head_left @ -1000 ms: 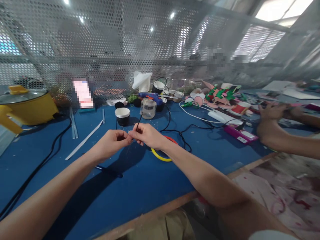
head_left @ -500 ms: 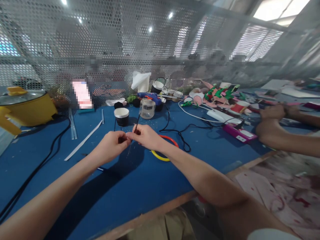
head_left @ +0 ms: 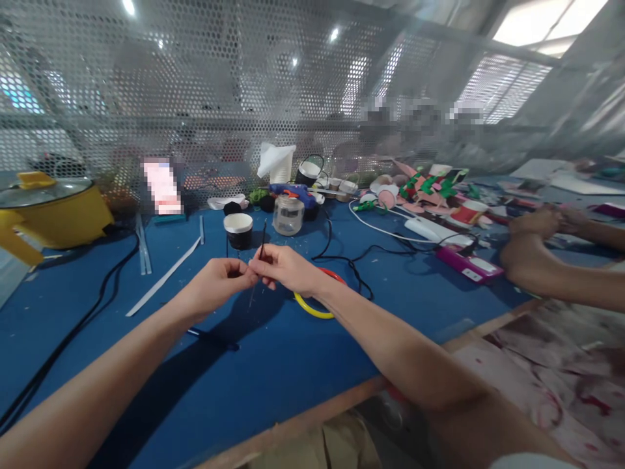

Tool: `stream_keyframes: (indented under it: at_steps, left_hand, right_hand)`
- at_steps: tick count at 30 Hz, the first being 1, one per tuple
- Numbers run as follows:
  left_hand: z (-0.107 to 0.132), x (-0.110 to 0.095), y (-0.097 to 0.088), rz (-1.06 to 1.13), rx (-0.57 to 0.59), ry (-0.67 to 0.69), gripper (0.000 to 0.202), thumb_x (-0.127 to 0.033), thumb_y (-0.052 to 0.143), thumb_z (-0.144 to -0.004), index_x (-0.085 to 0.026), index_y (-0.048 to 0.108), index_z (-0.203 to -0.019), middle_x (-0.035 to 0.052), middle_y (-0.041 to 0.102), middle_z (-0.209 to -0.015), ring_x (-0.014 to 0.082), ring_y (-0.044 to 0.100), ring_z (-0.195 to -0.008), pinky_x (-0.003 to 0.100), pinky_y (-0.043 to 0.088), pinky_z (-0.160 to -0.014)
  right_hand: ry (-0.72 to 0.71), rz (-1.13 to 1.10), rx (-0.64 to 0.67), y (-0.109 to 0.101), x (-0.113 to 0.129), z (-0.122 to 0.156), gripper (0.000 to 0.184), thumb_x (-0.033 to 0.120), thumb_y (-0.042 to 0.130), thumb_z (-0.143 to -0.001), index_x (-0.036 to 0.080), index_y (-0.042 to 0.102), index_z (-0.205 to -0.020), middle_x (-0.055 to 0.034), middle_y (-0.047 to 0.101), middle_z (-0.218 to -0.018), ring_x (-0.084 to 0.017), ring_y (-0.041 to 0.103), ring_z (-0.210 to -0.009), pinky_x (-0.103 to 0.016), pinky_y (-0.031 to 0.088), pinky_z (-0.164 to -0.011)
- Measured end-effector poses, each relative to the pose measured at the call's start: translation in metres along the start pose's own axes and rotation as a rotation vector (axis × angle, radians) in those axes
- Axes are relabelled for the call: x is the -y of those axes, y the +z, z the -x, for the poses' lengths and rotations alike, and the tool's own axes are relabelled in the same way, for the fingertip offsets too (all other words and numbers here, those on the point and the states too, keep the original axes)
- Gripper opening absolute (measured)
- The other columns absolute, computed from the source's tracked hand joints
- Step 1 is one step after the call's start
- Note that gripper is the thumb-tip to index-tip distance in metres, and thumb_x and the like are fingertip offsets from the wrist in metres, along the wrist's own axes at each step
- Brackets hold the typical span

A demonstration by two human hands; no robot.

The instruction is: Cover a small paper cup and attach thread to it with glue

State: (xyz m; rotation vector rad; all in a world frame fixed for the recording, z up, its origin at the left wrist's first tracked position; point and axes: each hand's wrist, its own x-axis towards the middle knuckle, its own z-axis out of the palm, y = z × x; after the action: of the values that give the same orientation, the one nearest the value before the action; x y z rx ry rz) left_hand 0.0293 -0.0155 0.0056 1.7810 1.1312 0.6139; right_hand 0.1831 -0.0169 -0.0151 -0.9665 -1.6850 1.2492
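Note:
My right hand [head_left: 286, 268] is closed in a pinch around a thin black strand [head_left: 264, 240], which stands up above the fingers. A fine dark length shows below the fingers. Its fingertips meet those of my left hand [head_left: 222, 281], also pinched closed; what lies between the left fingers is too small to make out. Behind the hands stands a black paper cup [head_left: 239, 239] with a white rim. A thin dark upright line [head_left: 227, 246] shows between that cup and my left hand. To the cup's right is a clear jar [head_left: 288, 218]. A red-and-yellow ring [head_left: 312, 309] lies partly under my right wrist.
A blue glue gun [head_left: 297, 191] rests behind the jar. White strips [head_left: 163, 277] and a yellow pot [head_left: 53, 215] are at left. Black cords cross the blue table [head_left: 293, 384]. A purple power strip [head_left: 469, 264] lies right, near another person's hands [head_left: 534, 225]. Perforated mesh stands behind.
The black strand in my right hand has become more upright and shows less above the fingers. Both hands stay together in nearly the same place.

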Motion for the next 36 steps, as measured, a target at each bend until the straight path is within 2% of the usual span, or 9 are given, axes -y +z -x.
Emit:
stream_keyframes:
  at_steps: [6, 11, 20, 27, 36]
  left_hand:
    - [-0.0015, 0.0003, -0.0055, -0.100, 0.072, 0.058, 0.028, -0.039, 0.051, -0.066, -0.012, 0.056, -0.066, -0.0028, 0.047, -0.056, 0.0081, 0.037, -0.052, 0.021, 0.028, -0.048]
    - [-0.0023, 0.0025, -0.0055, -0.257, 0.040, 0.101, 0.024, -0.036, 0.048, -0.067, -0.013, 0.054, -0.063, -0.0020, 0.050, -0.056, 0.0099, 0.041, -0.054, 0.022, 0.030, -0.051]
    - [-0.0009, 0.0016, 0.0013, -0.102, -0.022, 0.046, 0.023, -0.035, 0.054, -0.062, -0.013, 0.053, -0.059, -0.0043, 0.044, -0.051, 0.0079, 0.036, -0.050, 0.021, 0.027, -0.047]
    - [-0.0007, 0.0006, -0.0019, 0.022, 0.036, 0.008, 0.025, -0.037, 0.056, -0.062, -0.014, 0.051, -0.058, -0.0053, 0.042, -0.050, 0.0064, 0.033, -0.047, 0.020, 0.025, -0.046]
    - [0.0012, -0.0031, -0.0058, -0.170, 0.054, 0.085, 0.024, -0.036, 0.051, -0.067, -0.013, 0.058, -0.067, -0.0015, 0.052, -0.058, 0.0094, 0.042, -0.054, 0.021, 0.031, -0.049]
  right_hand:
    - [0.037, 0.078, -0.034, -0.0006, -0.0022, -0.0012, 0.027, 0.040, 0.058, -0.071, 0.016, 0.046, -0.068, 0.0052, 0.045, -0.051, -0.005, 0.043, -0.043, -0.017, 0.037, -0.039]
    - [0.055, 0.179, -0.053, -0.0003, -0.0003, 0.0006, 0.029, 0.044, 0.053, -0.073, 0.016, 0.046, -0.067, 0.0062, 0.042, -0.047, -0.005, 0.040, -0.040, -0.018, 0.034, -0.038]
    - [-0.036, 0.398, -0.229, 0.0049, -0.0002, -0.0002, 0.036, 0.048, 0.055, -0.070, 0.015, 0.046, -0.060, 0.0026, 0.046, -0.055, -0.007, 0.040, -0.051, -0.020, 0.032, -0.047]
    - [-0.017, -0.026, -0.002, 0.0024, -0.0015, -0.0009, 0.032, 0.047, 0.054, -0.070, 0.016, 0.045, -0.072, 0.0030, 0.049, -0.059, -0.007, 0.045, -0.048, -0.019, 0.039, -0.043]
    - [0.031, 0.198, -0.073, 0.0008, 0.0040, 0.0034, 0.030, 0.045, 0.050, -0.075, 0.016, 0.044, -0.067, 0.0060, 0.043, -0.047, -0.005, 0.039, -0.040, -0.018, 0.030, -0.039]
